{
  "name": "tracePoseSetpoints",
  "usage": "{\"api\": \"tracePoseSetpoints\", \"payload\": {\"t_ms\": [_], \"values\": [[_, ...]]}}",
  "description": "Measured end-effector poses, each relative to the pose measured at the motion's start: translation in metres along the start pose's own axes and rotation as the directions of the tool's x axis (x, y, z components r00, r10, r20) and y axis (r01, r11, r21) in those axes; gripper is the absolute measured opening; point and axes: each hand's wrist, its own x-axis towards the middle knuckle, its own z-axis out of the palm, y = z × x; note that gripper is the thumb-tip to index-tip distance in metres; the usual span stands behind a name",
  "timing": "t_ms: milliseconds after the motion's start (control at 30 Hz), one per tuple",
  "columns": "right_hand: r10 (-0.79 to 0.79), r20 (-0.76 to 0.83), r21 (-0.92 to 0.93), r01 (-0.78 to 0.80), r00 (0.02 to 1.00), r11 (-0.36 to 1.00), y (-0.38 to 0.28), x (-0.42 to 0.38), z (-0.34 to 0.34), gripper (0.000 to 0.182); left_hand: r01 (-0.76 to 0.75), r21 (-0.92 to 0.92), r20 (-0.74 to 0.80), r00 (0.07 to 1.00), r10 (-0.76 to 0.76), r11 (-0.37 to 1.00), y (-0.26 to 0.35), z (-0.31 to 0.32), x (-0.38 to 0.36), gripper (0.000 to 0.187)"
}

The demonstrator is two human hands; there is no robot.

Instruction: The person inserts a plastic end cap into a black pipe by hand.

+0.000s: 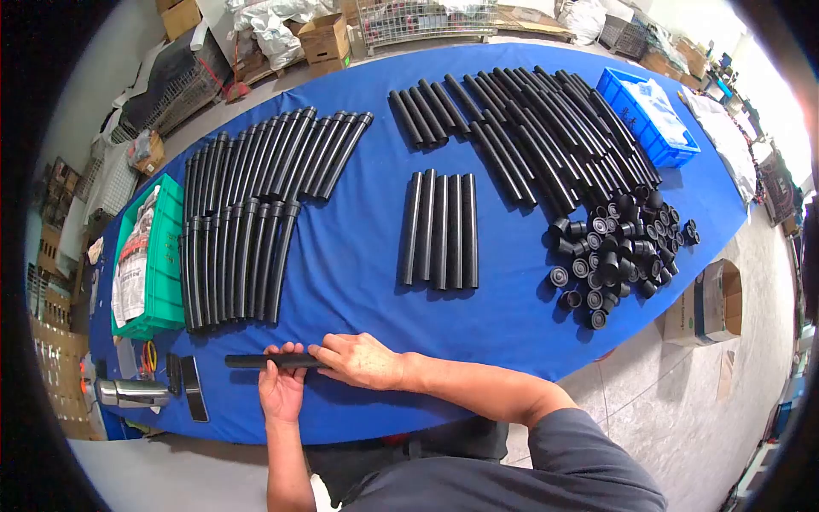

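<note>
Tube [246, 361], black, is clasped by left hand [283, 380] and right hand [360, 360] over blue cloth [358, 256].

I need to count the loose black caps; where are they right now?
In the head view, the caps lie heaped toward the right side of the blue table, just below the large group of tubes.

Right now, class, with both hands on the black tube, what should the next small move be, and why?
Probably press the right hand toward the left hand, to seat any cap: the right hand hides one end of the black tube, the left hand supports it, the tubes at left wear end caps, and loose caps lie piled at right.
</note>
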Motion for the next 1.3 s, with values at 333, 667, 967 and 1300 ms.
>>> {"api": "tracePoseSetpoints", "payload": {"t_ms": [333,667,967,1300], "values": [[-0.043,0.053,-0.117,0.049,0.998,0.992,0.000,0.002,-0.006,0.033,0.010,-0.005,0.006,1.000,-0.010,1.000,0.000,0.001,0.000,0.026],[-0.074,-0.071,-0.076,0.068,0.995,0.995,0.006,0.002,0.001,0.032,0.008,-0.043,-0.005,1.000,-0.008,0.999,-0.001,0.004,-0.001,0.024],[0.093,0.068,0.079,-0.098,0.993,0.992,-0.001,0.002,-0.002,0.035,-0.001,-0.007,0.030,1.000,0.001,1.000,0.000,0.002,0.001,0.023],[-0.022,0.007,-0.063,0.022,1.000,0.998,-0.001,0.005,-0.005,0.028,0.003,-0.026,0.007,1.000,-0.003,1.000,0.000,0.004,0.001,0.025]]}}
